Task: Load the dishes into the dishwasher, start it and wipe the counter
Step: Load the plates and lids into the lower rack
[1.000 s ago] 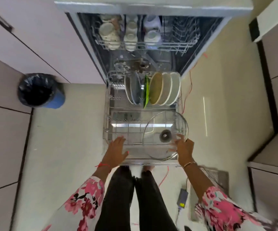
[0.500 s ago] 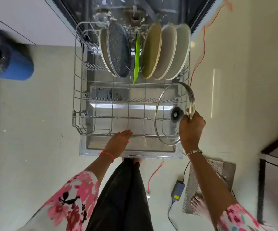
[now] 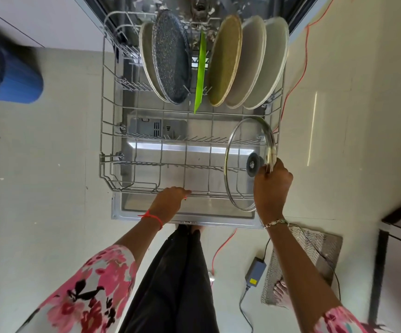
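Observation:
The dishwasher's lower wire rack point(image 3: 105, 131) is pulled out over the open door point(image 3: 194, 216). At its back stand several plates: a dark speckled one point(image 3: 172, 58), a green flat piece point(image 3: 200, 70), a tan one point(image 3: 226, 61) and pale ones point(image 3: 266, 66). A glass pot lid point(image 3: 240, 164) with a black knob stands nearly on edge at the rack's right front. My right hand point(image 3: 271, 188) grips its metal rim. My left hand point(image 3: 170, 203) rests on the rack's front wire, fingers bent over it.
A blue bin with a black liner point(image 3: 9, 75) stands on the floor at the left. A red cable point(image 3: 300, 63) runs along the right of the dishwasher. A power adapter point(image 3: 256, 272) and a grey mat point(image 3: 314, 251) lie on the floor by my right foot.
The lid has been tipped from lying fairly flat to standing nearly on edge at the rack's right side. My head has come closer to the rack. My left hand stays at the front wire.

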### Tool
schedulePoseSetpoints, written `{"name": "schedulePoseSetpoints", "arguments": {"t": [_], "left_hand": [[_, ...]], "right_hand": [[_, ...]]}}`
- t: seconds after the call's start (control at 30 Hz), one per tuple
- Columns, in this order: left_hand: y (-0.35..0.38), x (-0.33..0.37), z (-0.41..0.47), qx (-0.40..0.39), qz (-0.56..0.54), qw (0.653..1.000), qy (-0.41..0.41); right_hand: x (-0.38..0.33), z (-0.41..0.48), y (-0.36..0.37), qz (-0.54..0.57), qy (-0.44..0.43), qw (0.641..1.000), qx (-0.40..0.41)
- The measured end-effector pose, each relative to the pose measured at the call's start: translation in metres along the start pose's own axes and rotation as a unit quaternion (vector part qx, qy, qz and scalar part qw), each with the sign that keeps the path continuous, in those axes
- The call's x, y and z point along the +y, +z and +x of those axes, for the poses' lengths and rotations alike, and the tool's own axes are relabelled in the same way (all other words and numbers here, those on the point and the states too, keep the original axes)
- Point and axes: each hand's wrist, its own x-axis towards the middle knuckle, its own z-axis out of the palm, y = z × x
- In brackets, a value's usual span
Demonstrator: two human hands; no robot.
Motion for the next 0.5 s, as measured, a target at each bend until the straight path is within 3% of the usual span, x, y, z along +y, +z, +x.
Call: {"name": "schedulePoseSetpoints", "arguments": {"t": [0.5], "left_hand": [[-0.003, 0.001, -0.003, 0.013, -0.032, 0.999, 0.004]], "right_hand": [[-0.014, 0.007, 0.011, -0.051, -0.012, 0.998, -0.033]]}}
